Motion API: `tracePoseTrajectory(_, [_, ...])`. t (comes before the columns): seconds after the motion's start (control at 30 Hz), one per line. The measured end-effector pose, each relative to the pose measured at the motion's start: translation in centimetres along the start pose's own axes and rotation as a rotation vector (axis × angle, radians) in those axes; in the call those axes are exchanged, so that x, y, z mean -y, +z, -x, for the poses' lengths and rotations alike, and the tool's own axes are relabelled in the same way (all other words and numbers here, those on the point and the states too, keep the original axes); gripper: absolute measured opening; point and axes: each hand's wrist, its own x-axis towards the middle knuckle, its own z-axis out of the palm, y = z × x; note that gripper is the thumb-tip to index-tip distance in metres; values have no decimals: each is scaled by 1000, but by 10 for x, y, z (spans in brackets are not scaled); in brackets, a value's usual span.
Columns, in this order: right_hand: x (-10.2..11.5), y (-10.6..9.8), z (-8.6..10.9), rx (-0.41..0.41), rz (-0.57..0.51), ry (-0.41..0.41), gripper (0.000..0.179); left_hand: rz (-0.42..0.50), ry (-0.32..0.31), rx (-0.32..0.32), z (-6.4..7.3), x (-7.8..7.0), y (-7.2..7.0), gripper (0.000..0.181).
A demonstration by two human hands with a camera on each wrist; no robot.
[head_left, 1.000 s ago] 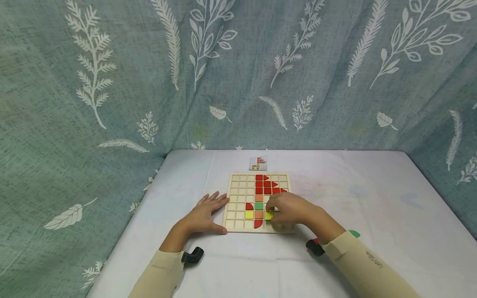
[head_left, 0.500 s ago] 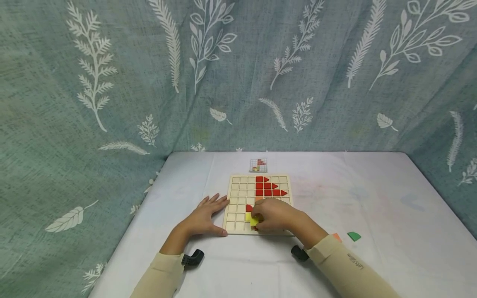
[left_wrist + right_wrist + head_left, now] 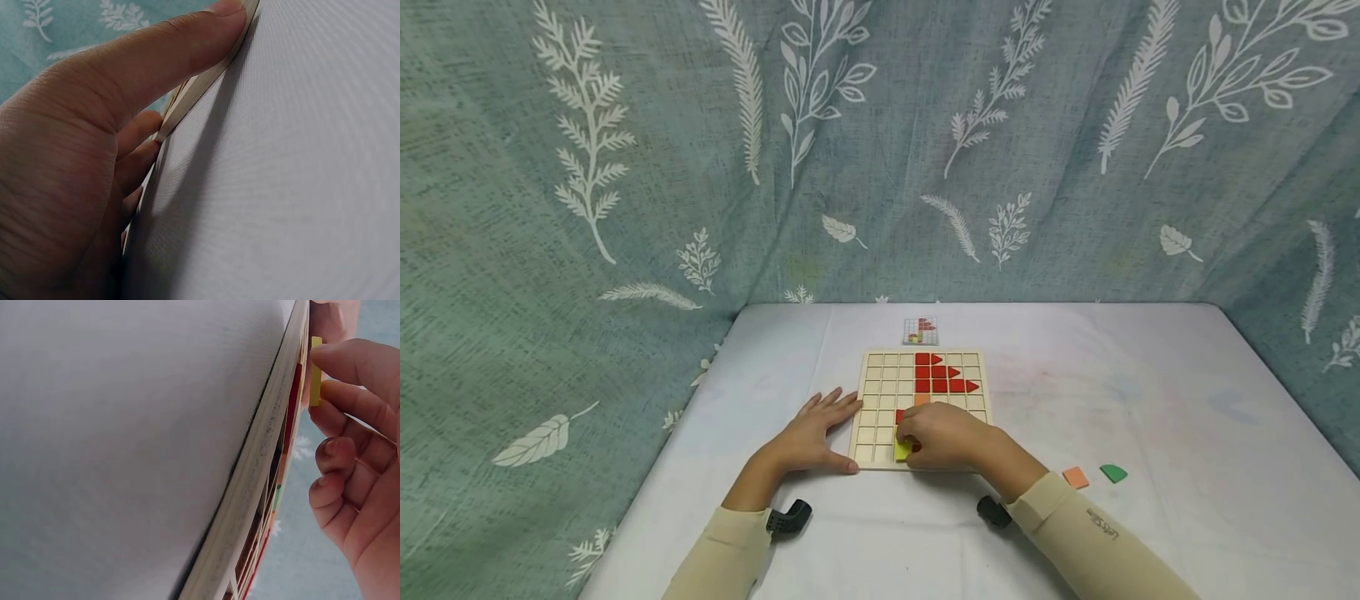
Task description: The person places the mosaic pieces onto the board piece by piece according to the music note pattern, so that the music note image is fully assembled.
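A square wooden grid board (image 3: 872, 408) lies on the table, with red square and pointed tiles (image 3: 931, 373) in its upper part. My right hand (image 3: 946, 435) is over the lower middle of the board. Its thumb and fingers pinch a thin yellow tile (image 3: 316, 372), seen edge-on just above the board in the right wrist view. The hand hides several cells and tiles, and part of a red tile (image 3: 900, 416) shows beside it. My left hand (image 3: 808, 435) rests at the board's left edge, fingers spread and thumb touching the wooden rim (image 3: 187, 103).
An orange square tile (image 3: 1076, 477) and a green quarter-round tile (image 3: 1114, 473) lie on the white cloth to the right, near my right sleeve. Behind the board lies a small pattern card (image 3: 921, 331). A leaf-print curtain (image 3: 880, 167) hangs beyond the table.
My right hand has moved left across the board with the yellow tile, then slightly further left. The orange and green loose tiles have come out from behind the sleeve. My left hand stays put.
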Motion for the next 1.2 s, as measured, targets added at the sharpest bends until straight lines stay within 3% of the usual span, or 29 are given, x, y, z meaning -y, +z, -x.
tracePoseTrajectory(0.23, [2, 0, -2, 24, 18, -2, 19, -11, -12, 9, 0, -1, 0, 116])
tracePoseTrajectory(0.53, [1, 2, -5, 14, 52, -47, 8, -20, 13, -7, -2, -2, 0, 115])
tracePoseTrajectory(0.87, [2, 3, -8, 23, 75, -40, 15, -22, 22, 1, -2, -2, -2, 116])
tracePoseTrajectory(1.2, [4, 5, -12, -1, 96, -72, 6, -24, 50, -9, -1, 0, -2, 115])
